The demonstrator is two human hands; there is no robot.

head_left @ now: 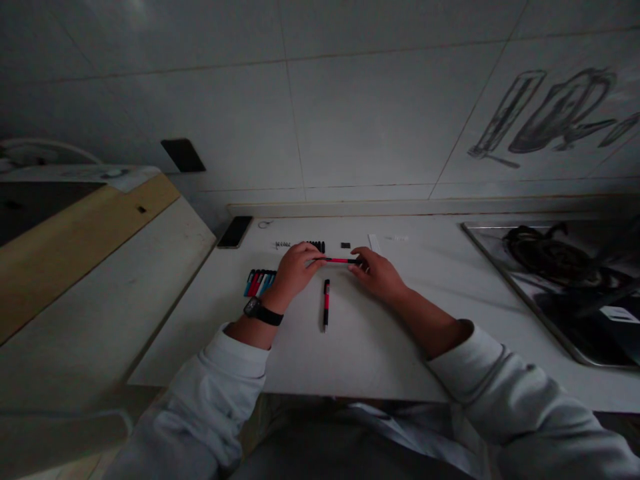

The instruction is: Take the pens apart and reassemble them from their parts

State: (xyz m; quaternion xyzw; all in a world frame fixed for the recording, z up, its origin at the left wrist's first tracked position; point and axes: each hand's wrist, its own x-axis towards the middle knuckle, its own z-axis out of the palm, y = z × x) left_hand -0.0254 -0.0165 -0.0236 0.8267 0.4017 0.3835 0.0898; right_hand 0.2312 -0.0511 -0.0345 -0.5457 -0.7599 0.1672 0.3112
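Crosswise, pinched at its ends by left hand (294, 272) and right hand (379, 275): red pen (337, 260), just beyond second pen (326, 304).

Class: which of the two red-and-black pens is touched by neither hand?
The loose pen pointing toward the person; the other pen is held crosswise between left hand and right hand.

White long sleeves (210, 393), black wristwatch (256, 309) on left wrist

Worktop (360, 347) matt, smooth; hob (550, 293) glossy metal; pen (337, 260) seemingly plastic
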